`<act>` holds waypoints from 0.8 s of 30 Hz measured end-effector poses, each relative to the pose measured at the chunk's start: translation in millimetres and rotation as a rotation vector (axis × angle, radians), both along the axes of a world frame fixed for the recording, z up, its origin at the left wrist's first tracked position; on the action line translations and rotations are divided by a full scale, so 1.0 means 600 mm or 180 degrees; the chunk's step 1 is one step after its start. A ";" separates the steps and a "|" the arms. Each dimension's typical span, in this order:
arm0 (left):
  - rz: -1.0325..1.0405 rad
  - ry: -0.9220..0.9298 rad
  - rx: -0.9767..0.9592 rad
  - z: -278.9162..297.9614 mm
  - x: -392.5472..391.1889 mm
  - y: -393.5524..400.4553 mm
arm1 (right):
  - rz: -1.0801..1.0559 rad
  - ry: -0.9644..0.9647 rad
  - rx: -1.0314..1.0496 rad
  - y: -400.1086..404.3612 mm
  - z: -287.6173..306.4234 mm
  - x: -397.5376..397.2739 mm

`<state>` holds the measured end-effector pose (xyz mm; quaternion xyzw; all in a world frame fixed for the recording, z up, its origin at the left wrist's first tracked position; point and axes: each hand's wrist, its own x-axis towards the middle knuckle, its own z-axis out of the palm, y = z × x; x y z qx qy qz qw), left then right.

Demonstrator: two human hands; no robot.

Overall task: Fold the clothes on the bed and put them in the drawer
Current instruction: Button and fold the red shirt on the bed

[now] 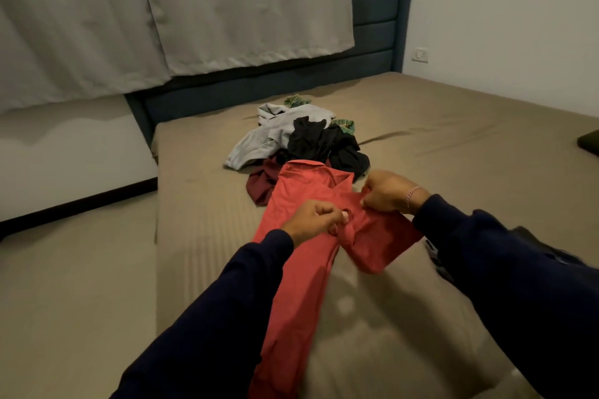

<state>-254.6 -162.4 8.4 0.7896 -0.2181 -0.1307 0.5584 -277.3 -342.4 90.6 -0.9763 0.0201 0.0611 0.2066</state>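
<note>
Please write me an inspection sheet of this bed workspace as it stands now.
Surface: bed with a tan sheet, lightly creased.
Job's things: red shirt lying lengthwise; unfolded pile behind it of grey garment, black garment, maroon garment, green patterned piece.
Clutter: dark object at the right edge, unclear what.
Grippers: left hand and right hand both pinch the shirt.
Cables: nothing seen.
Surroundings: grey curtain, blue headboard, wall socket.

Navy sleeves (227, 317), pink-white bracelet (411, 196)
</note>
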 end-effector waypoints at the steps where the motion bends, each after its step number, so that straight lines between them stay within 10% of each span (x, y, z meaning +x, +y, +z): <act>1: -0.0084 -0.0026 0.0094 0.000 -0.008 0.007 | -0.0024 -0.0006 -0.0004 0.007 0.000 0.000; 14: 0.0343 0.1798 0.0371 0.046 -0.045 0.018 | -0.0116 -0.0103 0.0211 0.033 0.012 -0.024; 24: 0.0652 0.2857 -0.1888 -0.017 -0.056 0.012 | -0.0744 0.0227 0.2394 -0.018 -0.021 -0.048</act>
